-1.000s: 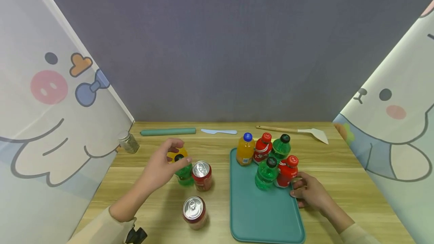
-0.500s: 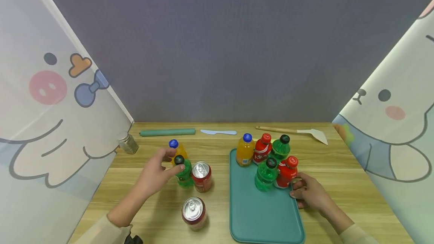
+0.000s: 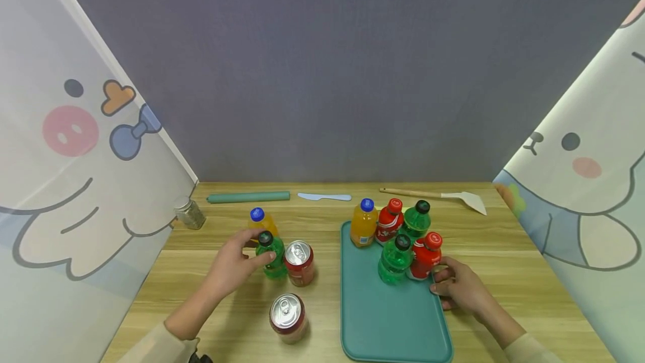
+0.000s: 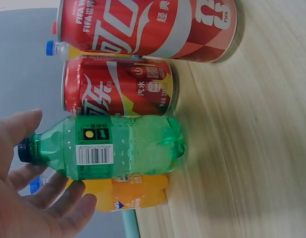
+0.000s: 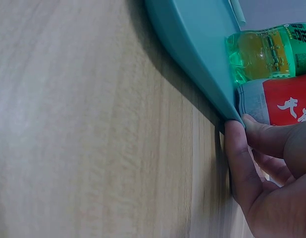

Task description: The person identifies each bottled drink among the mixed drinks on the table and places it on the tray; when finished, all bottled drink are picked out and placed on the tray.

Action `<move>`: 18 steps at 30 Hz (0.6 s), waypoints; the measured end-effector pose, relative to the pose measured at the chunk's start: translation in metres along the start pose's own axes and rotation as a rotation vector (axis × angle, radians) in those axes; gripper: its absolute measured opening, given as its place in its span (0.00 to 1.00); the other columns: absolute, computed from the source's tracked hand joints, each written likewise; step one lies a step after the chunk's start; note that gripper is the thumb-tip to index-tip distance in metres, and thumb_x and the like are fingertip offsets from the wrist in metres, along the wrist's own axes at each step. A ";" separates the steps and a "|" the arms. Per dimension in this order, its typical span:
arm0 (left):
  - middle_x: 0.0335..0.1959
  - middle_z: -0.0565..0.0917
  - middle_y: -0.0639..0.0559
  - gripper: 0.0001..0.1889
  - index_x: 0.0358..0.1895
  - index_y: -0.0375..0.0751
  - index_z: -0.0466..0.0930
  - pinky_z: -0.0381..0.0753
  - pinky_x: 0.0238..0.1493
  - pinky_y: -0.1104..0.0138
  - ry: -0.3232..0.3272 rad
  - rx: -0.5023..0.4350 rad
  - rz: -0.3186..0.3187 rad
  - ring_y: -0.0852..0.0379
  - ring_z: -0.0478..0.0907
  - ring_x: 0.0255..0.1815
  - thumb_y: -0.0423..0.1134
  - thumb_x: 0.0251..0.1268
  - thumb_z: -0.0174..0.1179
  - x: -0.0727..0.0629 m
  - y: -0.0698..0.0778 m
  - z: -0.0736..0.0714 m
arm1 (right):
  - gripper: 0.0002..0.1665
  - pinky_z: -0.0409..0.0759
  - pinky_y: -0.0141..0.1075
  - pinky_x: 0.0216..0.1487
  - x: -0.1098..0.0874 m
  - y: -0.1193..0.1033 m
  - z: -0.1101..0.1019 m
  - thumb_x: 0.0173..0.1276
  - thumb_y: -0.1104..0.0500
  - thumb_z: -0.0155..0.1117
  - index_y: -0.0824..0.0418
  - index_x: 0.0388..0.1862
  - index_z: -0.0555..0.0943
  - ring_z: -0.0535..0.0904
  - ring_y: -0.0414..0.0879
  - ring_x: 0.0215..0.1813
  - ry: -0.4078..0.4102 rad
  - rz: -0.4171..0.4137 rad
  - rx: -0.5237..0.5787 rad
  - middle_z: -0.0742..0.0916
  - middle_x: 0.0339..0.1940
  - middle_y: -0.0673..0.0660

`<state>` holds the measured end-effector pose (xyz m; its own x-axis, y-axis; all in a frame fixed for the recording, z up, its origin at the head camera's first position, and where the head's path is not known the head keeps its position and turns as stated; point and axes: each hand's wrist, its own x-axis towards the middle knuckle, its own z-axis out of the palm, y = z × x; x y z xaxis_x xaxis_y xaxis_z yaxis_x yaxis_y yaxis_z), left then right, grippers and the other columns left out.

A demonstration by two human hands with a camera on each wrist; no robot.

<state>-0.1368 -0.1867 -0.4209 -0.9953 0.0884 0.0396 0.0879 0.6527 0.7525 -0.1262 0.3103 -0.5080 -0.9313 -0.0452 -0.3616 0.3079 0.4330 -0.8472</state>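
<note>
My left hand point(image 3: 234, 262) is around the upper part of a green soda bottle point(image 4: 128, 148) with a black cap. Its thumb lies to one side of the neck and its fingers to the other, loosely bent, with a gap showing by the thumb. The bottle stands upright on the table. Behind it is an orange soda bottle point(image 3: 263, 226) with a blue cap; a red cola can point(image 3: 300, 265) stands close on its right. My right hand point(image 3: 462, 286) pinches the right rim of the teal tray point(image 5: 202, 69) between thumb and fingers.
Several bottles stand at the tray's back, among them a red cola bottle point(image 3: 424, 256) and a green bottle point(image 3: 395, 262). A second cola can point(image 3: 289, 318) is nearer. Along the back lie a green rod point(image 3: 249, 197), a knife point(image 3: 324, 197) and a spatula point(image 3: 433, 192); a shaker point(image 3: 190, 213) stands left.
My left hand has come down from above the green bottle to around its upper part, uncovering the orange bottle's blue cap. My right hand stays at the tray's rim.
</note>
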 end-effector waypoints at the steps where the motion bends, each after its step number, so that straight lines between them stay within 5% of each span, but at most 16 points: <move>1: 0.57 0.83 0.43 0.30 0.64 0.37 0.78 0.84 0.49 0.53 0.004 -0.003 -0.002 0.41 0.81 0.58 0.46 0.61 0.74 0.000 -0.001 0.001 | 0.37 0.87 0.46 0.28 0.000 0.000 0.000 0.62 0.72 0.72 0.69 0.69 0.69 0.81 0.51 0.34 -0.001 -0.001 0.002 0.81 0.44 0.63; 18: 0.58 0.83 0.41 0.18 0.52 0.44 0.79 0.83 0.60 0.45 0.047 -0.158 -0.045 0.36 0.80 0.62 0.37 0.61 0.74 -0.009 -0.011 0.012 | 0.36 0.88 0.46 0.28 -0.003 -0.004 0.000 0.62 0.72 0.71 0.69 0.69 0.69 0.81 0.51 0.33 0.002 -0.011 -0.012 0.82 0.43 0.64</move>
<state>-0.1284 -0.1856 -0.4380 -0.9992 0.0239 0.0310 0.0390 0.5289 0.8478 -0.1242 0.3085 -0.5038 -0.9350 -0.0482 -0.3515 0.2952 0.4435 -0.8463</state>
